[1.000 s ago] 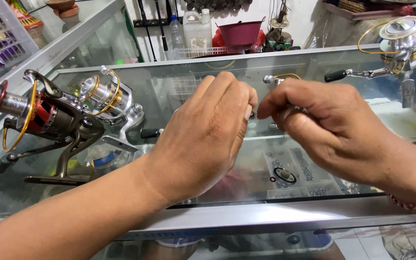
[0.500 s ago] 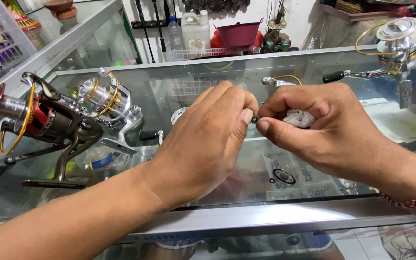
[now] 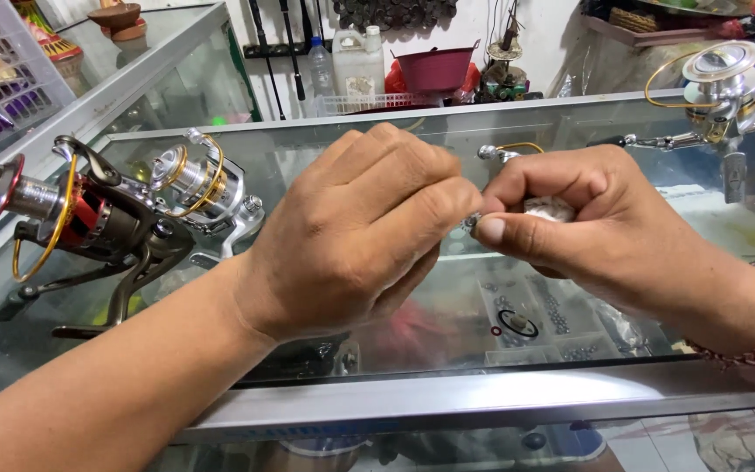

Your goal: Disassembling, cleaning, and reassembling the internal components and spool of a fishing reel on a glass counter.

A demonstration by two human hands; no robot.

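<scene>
The left hand has closed in so its pinched fingertips meet the right hand, which stays curled around a crumpled white wad, a small metal part gripped between both thumbs.

Fishing reels — three; hands — two
</scene>
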